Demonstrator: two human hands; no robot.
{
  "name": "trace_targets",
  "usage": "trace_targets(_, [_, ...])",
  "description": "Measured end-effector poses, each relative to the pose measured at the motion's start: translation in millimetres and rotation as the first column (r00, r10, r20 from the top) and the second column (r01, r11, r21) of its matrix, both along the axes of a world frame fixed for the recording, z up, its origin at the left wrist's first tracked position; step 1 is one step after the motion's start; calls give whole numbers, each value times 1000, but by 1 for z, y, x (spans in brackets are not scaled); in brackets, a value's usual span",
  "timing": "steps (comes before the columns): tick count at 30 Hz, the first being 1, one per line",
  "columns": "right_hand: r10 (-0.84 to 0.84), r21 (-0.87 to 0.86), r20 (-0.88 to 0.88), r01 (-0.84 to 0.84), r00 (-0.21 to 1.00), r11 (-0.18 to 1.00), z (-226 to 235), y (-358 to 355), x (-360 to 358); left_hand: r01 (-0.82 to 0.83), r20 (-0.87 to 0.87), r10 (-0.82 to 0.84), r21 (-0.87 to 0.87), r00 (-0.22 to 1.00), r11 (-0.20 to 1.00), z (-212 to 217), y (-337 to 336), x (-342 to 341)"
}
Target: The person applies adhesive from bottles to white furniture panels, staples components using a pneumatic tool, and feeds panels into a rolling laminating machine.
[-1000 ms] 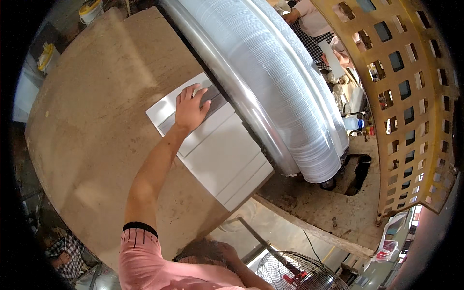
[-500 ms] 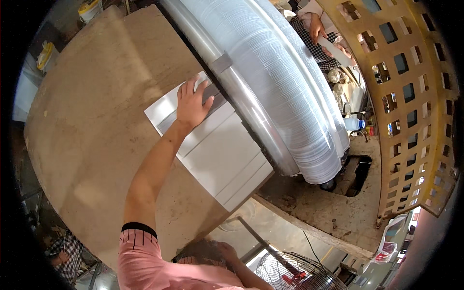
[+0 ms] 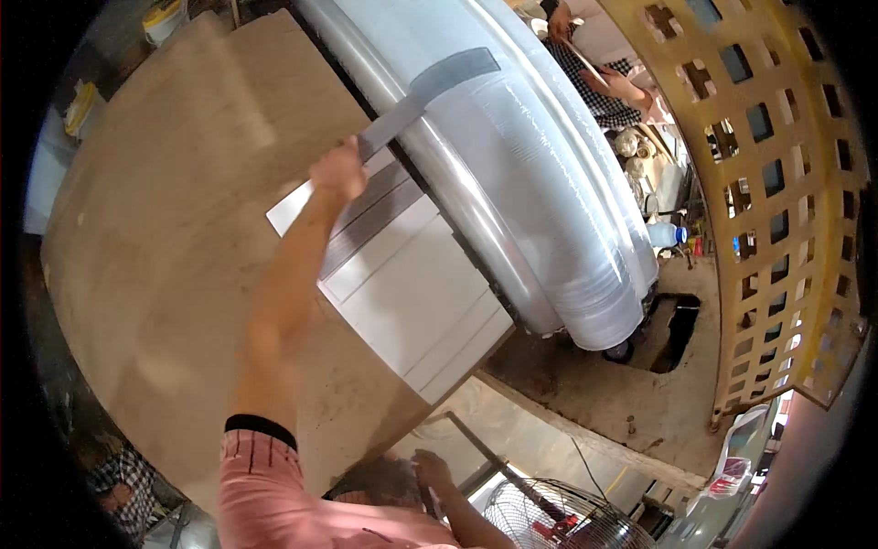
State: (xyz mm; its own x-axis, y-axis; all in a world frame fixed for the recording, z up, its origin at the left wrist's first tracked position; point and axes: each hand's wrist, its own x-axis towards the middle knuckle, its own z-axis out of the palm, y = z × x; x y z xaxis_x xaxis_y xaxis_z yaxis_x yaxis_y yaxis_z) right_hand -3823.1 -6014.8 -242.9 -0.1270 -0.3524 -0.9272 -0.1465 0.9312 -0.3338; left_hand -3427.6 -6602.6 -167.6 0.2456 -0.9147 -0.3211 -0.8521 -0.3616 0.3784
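My left hand (image 3: pixel 339 171) is closed around the end of a grey strip (image 3: pixel 393 125). The strip runs up over a shiny roller (image 3: pixel 457 174) and onto a big drum (image 3: pixel 549 183) with a translucent, whitish covering. Beneath the hand, grooved white panels (image 3: pixel 407 297) lie on a brown board table, their far edges against the roller. A darker grey strip (image 3: pixel 375 212) lies along one panel. My right hand (image 3: pixel 432 470) is low in the picture, close to my body and away from the panels. Its fingers are too unclear to read.
A yellow perforated metal guard (image 3: pixel 777 174) curves along the right. Below right are a metal ledge with a cutout (image 3: pixel 681 334) and a wire-caged fan (image 3: pixel 558 517). Another person's hands (image 3: pixel 622 87) work beyond the drum. White-and-yellow buckets (image 3: pixel 165 20) stand at the far left.
My left hand has lifted off the panel, shifted slightly left and closed on the grey strip. More of the strip now shows across the roller and drum.
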Motion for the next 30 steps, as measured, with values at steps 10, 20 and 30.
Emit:
trace_targets(10, [-375,-227,-168,334,912,915,-14,-138,-6,44,69,-43,-14,997,999,-48,93,75])
trace_targets(20, [-617,-222,2,602,787,767,-13,-221,0,64,56,-54,-190,997,980,-92,85,80])
trace_targets(30, [-722,-276,171,736,671,618,-45,-225,-7,-64,51,70,-114,996,991,-73,85,72])
